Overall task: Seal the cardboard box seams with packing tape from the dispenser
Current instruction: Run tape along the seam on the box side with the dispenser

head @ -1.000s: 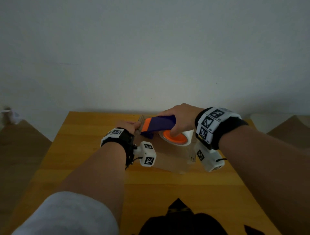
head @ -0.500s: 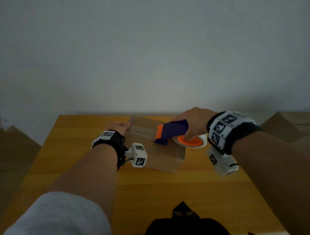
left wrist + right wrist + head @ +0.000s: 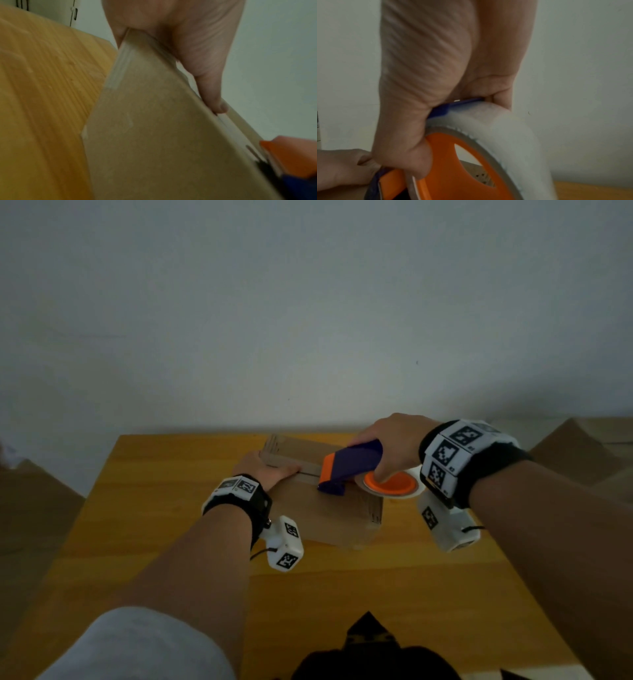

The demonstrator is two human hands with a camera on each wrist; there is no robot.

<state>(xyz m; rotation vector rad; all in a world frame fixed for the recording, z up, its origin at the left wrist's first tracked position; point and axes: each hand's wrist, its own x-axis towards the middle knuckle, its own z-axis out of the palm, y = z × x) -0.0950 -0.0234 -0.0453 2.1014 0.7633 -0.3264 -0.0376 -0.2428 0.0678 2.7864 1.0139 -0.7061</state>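
A brown cardboard box lies on the wooden table. My left hand grips its left end. In the left wrist view the thumb lies flat along the top seam of the box. My right hand grips a purple and orange tape dispenser, whose nose touches the box top near the middle of the seam. The clear tape roll on its orange hub hangs over the box's right part. In the right wrist view the tape roll fills the lower half.
A pale wall stands just behind the table's far edge. Brown cardboard shapes rise beside the table at right, and another at left. A dark object sits at the table's near edge. Bare tabletop lies left of and in front of the box.
The dispenser has moved right along the box top, away from my left hand, leaving a strip along the seam. My left hand stays at the box's left end.
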